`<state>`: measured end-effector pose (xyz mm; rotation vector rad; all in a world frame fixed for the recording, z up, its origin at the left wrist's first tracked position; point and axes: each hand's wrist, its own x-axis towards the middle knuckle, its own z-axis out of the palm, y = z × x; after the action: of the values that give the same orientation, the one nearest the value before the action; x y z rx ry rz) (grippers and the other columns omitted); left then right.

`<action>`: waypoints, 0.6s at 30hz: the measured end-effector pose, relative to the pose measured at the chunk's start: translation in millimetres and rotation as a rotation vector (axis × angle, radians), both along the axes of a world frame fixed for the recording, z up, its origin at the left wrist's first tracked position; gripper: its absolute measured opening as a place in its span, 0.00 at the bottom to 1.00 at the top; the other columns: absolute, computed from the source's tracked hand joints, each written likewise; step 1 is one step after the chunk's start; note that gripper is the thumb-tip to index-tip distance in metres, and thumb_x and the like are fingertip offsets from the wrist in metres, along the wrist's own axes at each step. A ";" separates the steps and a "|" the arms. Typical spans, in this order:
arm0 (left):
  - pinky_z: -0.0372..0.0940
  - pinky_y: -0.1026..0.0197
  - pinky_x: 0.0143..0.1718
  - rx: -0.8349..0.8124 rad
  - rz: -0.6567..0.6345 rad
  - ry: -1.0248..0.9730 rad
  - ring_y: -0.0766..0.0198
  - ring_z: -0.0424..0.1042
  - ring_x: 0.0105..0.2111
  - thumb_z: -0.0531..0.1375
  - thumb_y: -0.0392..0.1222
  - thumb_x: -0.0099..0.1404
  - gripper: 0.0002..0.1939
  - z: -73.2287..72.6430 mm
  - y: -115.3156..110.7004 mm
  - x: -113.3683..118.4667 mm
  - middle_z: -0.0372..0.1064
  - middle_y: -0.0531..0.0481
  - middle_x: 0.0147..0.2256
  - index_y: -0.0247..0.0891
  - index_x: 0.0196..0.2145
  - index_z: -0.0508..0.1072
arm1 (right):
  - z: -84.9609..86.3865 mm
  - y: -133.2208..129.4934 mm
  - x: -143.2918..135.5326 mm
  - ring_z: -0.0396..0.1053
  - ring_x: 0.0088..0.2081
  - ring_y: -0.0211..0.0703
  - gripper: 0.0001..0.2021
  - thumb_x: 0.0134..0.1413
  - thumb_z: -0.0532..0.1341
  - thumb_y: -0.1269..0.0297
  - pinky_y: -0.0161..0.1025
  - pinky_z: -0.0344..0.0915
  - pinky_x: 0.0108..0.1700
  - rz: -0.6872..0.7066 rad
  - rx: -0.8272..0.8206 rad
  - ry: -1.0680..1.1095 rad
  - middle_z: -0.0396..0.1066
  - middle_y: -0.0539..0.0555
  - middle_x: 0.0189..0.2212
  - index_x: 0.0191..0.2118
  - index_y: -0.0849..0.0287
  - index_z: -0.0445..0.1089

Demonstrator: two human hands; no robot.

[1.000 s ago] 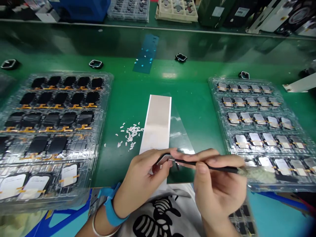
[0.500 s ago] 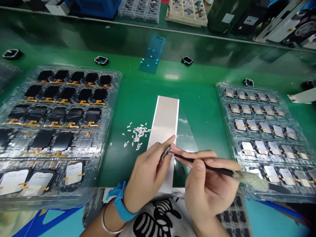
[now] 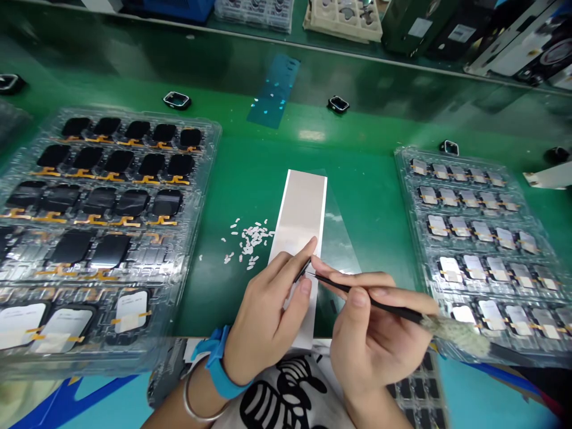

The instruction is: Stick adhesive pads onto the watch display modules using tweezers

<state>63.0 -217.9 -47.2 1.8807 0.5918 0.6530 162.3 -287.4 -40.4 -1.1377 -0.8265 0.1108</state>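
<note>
My left hand [image 3: 272, 310], with a blue band at the wrist, pinches a small dark part [image 3: 302, 270] between thumb and fingers; most of that part is hidden. My right hand [image 3: 379, 328] grips a slim black tool [image 3: 393, 308] like a pen, its thin tip touching or very near the part. Both hands meet over the lower half of a long pale strip [image 3: 301, 202] with white edges. A clear sheet [image 3: 337, 238] lies partly beneath the strip. Left of it, many tiny white pieces [image 3: 253, 238] are scattered on the green mat [image 3: 250, 173].
At the left, a clear tray [image 3: 208, 173] holds rows of dark screens. Another tray [image 3: 404, 196] at the right holds silver-backed screens. Small watch frames [image 3: 177, 100] and a blue film [image 3: 276, 89] lie toward the back, below a shelf [image 3: 250, 37] with boxes and trays.
The part in my left hand has tilted and shows less of its face. My left thumb has shifted slightly, and the tool tip stays beside the part. The whole view has moved a little.
</note>
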 end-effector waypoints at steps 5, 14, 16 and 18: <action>0.65 0.62 0.37 0.012 0.010 0.002 0.65 0.68 0.36 0.48 0.37 0.76 0.24 0.2 -0.8 1.1 0.67 0.49 0.40 0.41 0.68 0.58 | -1.6 -1.8 1.2 0.79 0.41 0.46 0.17 0.58 0.54 0.87 0.49 0.83 0.42 0.006 0.009 -0.046 0.75 0.55 0.37 0.46 0.60 0.61; 0.64 0.62 0.37 0.026 0.028 0.010 0.66 0.67 0.35 0.47 0.35 0.76 0.25 0.3 -0.4 0.9 0.66 0.51 0.39 0.47 0.68 0.57 | -5.8 -3.9 1.4 0.79 0.42 0.47 0.17 0.58 0.56 0.87 0.51 0.83 0.43 0.001 -0.005 -0.065 0.75 0.54 0.38 0.47 0.60 0.62; 0.64 0.62 0.36 0.033 0.029 0.013 0.65 0.67 0.34 0.47 0.35 0.76 0.25 0.5 -0.2 1.3 0.65 0.51 0.38 0.47 0.68 0.58 | -6.0 -3.2 1.6 0.79 0.42 0.46 0.17 0.58 0.56 0.87 0.50 0.83 0.43 -0.015 -0.006 -0.069 0.75 0.54 0.37 0.47 0.60 0.62; 0.64 0.62 0.36 0.037 0.029 0.014 0.65 0.67 0.34 0.47 0.36 0.76 0.25 0.5 -0.2 1.7 0.65 0.51 0.38 0.46 0.68 0.57 | -6.2 -3.0 1.8 0.78 0.40 0.44 0.17 0.57 0.57 0.87 0.48 0.83 0.42 -0.023 -0.005 -0.090 0.75 0.53 0.37 0.47 0.60 0.62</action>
<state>64.7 -218.1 -46.7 1.9155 0.6206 0.6738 164.1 -290.4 -46.6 -1.1631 -0.8927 0.0428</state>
